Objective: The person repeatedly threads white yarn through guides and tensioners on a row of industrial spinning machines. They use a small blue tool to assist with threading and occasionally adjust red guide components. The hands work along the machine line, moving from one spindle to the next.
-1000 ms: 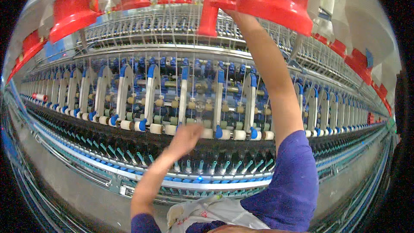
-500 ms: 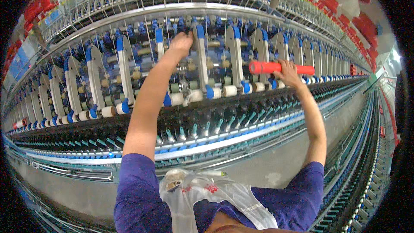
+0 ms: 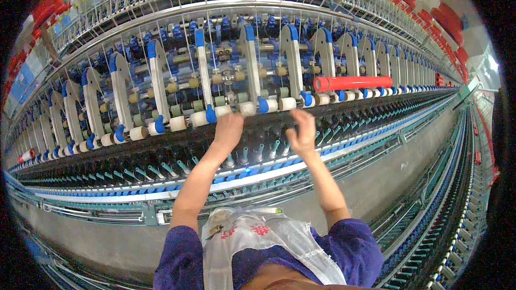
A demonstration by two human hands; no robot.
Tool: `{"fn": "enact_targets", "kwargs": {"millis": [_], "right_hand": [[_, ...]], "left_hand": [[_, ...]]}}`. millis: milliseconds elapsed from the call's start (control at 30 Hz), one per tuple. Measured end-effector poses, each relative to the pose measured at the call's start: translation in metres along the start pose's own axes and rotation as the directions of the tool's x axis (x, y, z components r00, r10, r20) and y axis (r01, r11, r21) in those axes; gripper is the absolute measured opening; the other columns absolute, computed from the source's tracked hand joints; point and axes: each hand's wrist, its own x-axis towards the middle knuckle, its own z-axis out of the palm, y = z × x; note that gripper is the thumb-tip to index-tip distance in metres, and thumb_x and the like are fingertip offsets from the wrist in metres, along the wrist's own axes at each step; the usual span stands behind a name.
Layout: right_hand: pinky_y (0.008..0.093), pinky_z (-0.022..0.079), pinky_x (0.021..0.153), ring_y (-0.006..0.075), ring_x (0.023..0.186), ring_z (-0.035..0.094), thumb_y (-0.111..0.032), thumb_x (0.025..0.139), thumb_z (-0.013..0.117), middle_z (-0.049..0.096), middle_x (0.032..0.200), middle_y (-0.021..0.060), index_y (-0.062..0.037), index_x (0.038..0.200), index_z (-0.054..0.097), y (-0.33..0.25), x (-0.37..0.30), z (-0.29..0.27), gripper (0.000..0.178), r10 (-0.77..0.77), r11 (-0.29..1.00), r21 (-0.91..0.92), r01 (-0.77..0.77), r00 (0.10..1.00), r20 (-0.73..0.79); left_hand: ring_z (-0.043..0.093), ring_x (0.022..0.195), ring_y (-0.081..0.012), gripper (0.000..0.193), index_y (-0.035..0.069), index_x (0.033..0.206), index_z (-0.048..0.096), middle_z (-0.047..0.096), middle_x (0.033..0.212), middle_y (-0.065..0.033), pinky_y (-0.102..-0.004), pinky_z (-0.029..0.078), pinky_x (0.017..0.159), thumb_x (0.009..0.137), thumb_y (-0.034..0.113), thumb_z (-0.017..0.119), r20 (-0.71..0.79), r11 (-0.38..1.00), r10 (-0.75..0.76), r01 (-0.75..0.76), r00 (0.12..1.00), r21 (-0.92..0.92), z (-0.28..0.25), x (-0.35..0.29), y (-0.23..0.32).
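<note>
My left hand (image 3: 229,130) is closed, its fingers curled at the lower side of a white roller (image 3: 247,109) on the spinning frame. Whatever is between those fingertips, perhaps nothing, is hidden. To its right, my right hand (image 3: 303,130) is raised just below another white roller (image 3: 287,104), with thumb and fingers apart and nothing visible in it. A red tube (image 3: 353,83) rests by itself across the grey, blue-tipped arms of the machine, right of both hands. Below the hands stands a row of green-tipped spindles (image 3: 260,151).
Grey drafting arms (image 3: 250,59) with blue tips run along the machine, threads coming down between them. A blue and white rail (image 3: 236,175) lies below the spindles. Another machine row (image 3: 449,236) stands at the right. Red bobbins (image 3: 449,21) hang overhead.
My left hand has come down from among the drafting arms to the white rollers. My right hand has let go of the red tube, leaving it on the arms, and moved left and down.
</note>
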Motion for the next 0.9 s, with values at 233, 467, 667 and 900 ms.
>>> {"fn": "enact_targets", "kwargs": {"millis": [233,467,667,900], "right_hand": [[0.0400,0.047,0.078,0.0337,0.090,0.059,-0.015,0.086,0.057,0.061,0.098,0.0170,-0.0006,0.102,0.058,-0.048,-0.046,0.050,0.022,0.329,0.899,0.231,-0.372,0.922,0.206],[0.0297,0.048,0.062,0.0199,0.068,0.062,-0.008,0.087,0.057,0.063,0.078,0.0126,0.0025,0.094,0.062,-0.063,-0.011,0.027,0.013,0.294,0.941,0.214,-0.264,0.948,-0.125],[0.0323,0.050,0.074,0.0199,0.086,0.061,-0.014,0.088,0.058,0.063,0.096,0.0109,-0.0009,0.105,0.058,-0.130,0.142,-0.039,0.021,0.243,0.816,0.577,0.038,0.883,-0.402],[0.0358,0.045,0.087,0.0235,0.099,0.059,-0.027,0.076,0.075,0.059,0.113,0.0152,0.0038,0.127,0.046,-0.218,0.328,-0.117,0.066,0.286,0.339,0.818,0.464,0.778,-0.560]], "left_hand": [[0.062,0.067,-0.0386,0.014,-0.002,0.084,0.059,0.061,0.072,-0.0222,-0.0477,0.051,0.064,0.081,0.007,0.049,0.349,0.888,0.327,-0.159,0.878,-0.432,-0.015,-0.164,0.031],[0.058,0.093,-0.0270,0.033,-0.003,0.108,0.056,0.060,0.102,-0.0217,-0.0410,0.048,0.082,0.086,0.020,0.046,0.653,0.606,0.490,0.313,0.577,-0.732,0.000,-0.263,-0.030],[0.060,0.091,-0.0302,0.036,0.003,0.116,0.054,0.062,0.099,-0.0220,-0.0425,0.049,0.080,0.088,0.025,0.047,0.759,0.859,0.314,0.169,0.570,-0.483,0.024,-0.263,-0.037],[0.063,0.089,-0.0314,0.036,0.012,0.120,0.052,0.064,0.094,-0.0184,-0.0432,0.051,0.074,0.090,0.031,0.047,0.772,0.981,0.175,-0.177,0.611,-0.082,-0.107,-0.188,-0.014]]}}
